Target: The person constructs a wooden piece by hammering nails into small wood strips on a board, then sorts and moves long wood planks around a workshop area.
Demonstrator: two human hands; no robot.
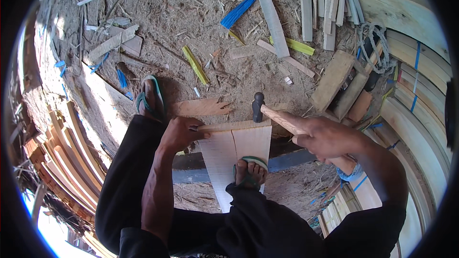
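Observation:
A pale wooden board (217, 157) lies in front of me, with a dark line like a crack running down from its far edge. Across that edge sits a narrow wooden strip (234, 126). The fingers of my left hand (179, 134) are closed around the strip's left end, by the board's corner. In my right hand (325, 136) is a hammer (258, 107), gripped by its wooden handle. Its dark metal head is over the strip near the right corner; whether they touch I cannot tell. My sandalled foot (251, 171) presses on the board.
A dark beam (191, 162) runs beneath the board. Wood slats (306, 9) and thick blocks (334, 79) lie at the far right, beside stacked planks (406, 129). More wood pieces (71, 157) are piled at left. Blue strapping (244, 8) and scraps litter the sandy ground.

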